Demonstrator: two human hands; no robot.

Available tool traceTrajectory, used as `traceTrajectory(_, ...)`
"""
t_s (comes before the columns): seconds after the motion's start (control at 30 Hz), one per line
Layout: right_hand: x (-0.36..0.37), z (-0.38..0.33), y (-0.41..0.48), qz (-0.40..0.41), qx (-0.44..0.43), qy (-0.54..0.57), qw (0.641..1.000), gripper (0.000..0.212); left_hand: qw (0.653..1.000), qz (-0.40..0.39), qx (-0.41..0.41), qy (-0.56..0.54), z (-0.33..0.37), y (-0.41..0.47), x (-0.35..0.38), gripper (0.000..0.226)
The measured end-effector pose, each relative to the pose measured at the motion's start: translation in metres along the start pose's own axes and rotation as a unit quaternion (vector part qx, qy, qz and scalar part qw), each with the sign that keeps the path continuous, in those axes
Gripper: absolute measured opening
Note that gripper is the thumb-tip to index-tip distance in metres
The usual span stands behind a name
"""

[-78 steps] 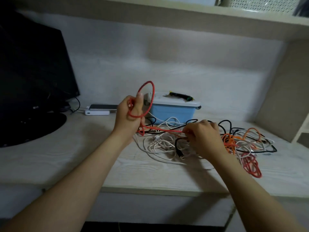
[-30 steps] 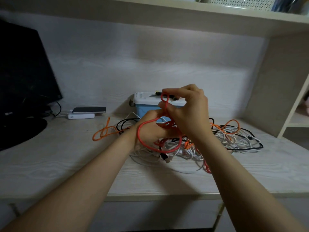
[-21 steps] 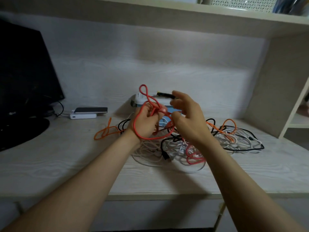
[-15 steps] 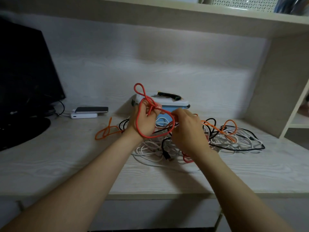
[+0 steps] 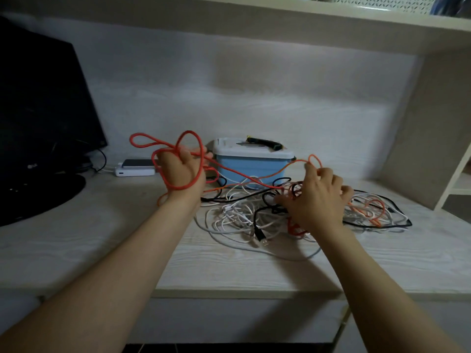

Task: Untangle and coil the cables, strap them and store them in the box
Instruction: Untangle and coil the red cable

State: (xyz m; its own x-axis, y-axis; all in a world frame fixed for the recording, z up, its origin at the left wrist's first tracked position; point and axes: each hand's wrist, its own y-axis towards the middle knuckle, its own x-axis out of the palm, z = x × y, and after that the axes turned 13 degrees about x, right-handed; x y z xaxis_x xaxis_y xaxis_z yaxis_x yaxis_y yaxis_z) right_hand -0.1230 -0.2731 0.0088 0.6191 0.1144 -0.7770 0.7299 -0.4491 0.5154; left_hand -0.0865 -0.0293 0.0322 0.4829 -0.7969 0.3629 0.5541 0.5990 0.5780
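Hands apart above the bench (image 5: 102,238): left hand (image 5: 182,169) raised, fingers closed on coiled loops of the red cable (image 5: 178,187), which trails down to the right; right hand (image 5: 316,197), fingers curled, pinches a loop of the orange cable (image 5: 295,163) over the tangle (image 5: 237,212) of white, black and orange cables. Behind the tangle stands the lidded blue box (image 5: 251,166).
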Motion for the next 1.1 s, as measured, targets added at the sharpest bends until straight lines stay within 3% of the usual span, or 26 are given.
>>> traceTrajectory(0.07,-0.006,-0.001,0.003,-0.048,0.034,-0.014,0.998,0.128,0.999,0.032,-0.028,0.01,-0.007,0.004,-0.004,0.027)
traceTrajectory(0.1,-0.009,-0.001,0.004,-0.068,0.044,-0.01,0.997,0.13,0.998,0.037,-0.019,0.04,-0.008,0.004,-0.005,0.024)
traceTrajectory(0.17,-0.012,-0.002,0.004,-0.069,0.027,0.021,0.997,0.11,0.994,-0.004,0.037,0.103,0.003,-0.001,-0.007,0.024)
traceTrajectory(0.27,-0.01,-0.004,0.002,-0.014,-0.061,0.094,0.994,0.04,0.972,-0.175,0.066,0.143,0.012,-0.01,-0.005,0.029)
traceTrajectory(0.33,-0.007,-0.007,0.003,-0.035,-0.083,0.126,0.988,0.017,0.935,-0.309,0.077,0.154,0.018,-0.02,-0.004,0.04)
traceTrajectory(0.47,-0.007,-0.012,0.003,-0.063,-0.095,0.134,0.984,0.016,0.842,-0.442,0.097,0.292,0.03,-0.034,-0.002,0.064)
traceTrajectory(0.6,-0.019,-0.015,0.0,-0.058,-0.106,0.13,0.984,0.017,0.788,-0.543,0.095,0.275,0.052,-0.044,0.0,0.034)
traceTrajectory(0.63,-0.02,-0.015,0.0,-0.063,-0.111,0.159,0.979,0.017,0.795,-0.543,0.049,0.267,0.055,-0.047,0.003,0.067)
traceTrajectory(0.67,-0.021,-0.014,0.001,-0.07,-0.118,0.193,0.972,0.02,0.802,-0.551,0.054,0.225,0.047,-0.044,0.006,0.027)
traceTrajectory(0.7,-0.02,-0.012,0.002,-0.082,-0.125,0.222,0.964,0.026,0.839,-0.509,0.055,0.182,0.048,-0.043,0.008,0.016)
traceTrajectory(0.73,-0.02,-0.011,0.002,-0.094,-0.131,0.24,0.957,0.03,0.868,-0.472,0.05,0.147,0.037,-0.041,0.01,0.013)
traceTrajectory(0.77,-0.02,-0.011,0.002,-0.103,-0.136,0.247,0.954,0.03,0.896,-0.433,-0.006,0.095,0.037,-0.041,0.014,0.017)
traceTrajectory(0.8,-0.02,-0.013,0.003,-0.109,-0.134,0.235,0.956,0.029,0.903,-0.417,-0.006,0.098,0.046,-0.043,0.015,0.022)
traceTrajectory(0.9,-0.021,-0.018,0.002,-0.168,-0.121,0.086,0.974,0.053,0.909,-0.408,-0.074,0.047,0.069,-0.054,0.007,0.057)
traceTrajectory(0.93,-0.024,-0.02,-0.002,-0.189,-0.122,0.022,0.974,0.058,0.914,-0.395,-0.087,0.011,0.074,-0.054,0.008,0.055)
traceTrajectory(1.0,-0.025,-0.019,-0.008,-0.217,-0.127,-0.056,0.966,0.063,0.94,-0.32,-0.074,-0.096,0.068,-0.044,0.02,0.027)
traceTrajectory(1.1,-0.016,-0.012,-0.009,-0.201,-0.116,-0.094,0.968,0.059,0.948,-0.198,-0.145,-0.201,0.059,-0.025,0.021,0.025)
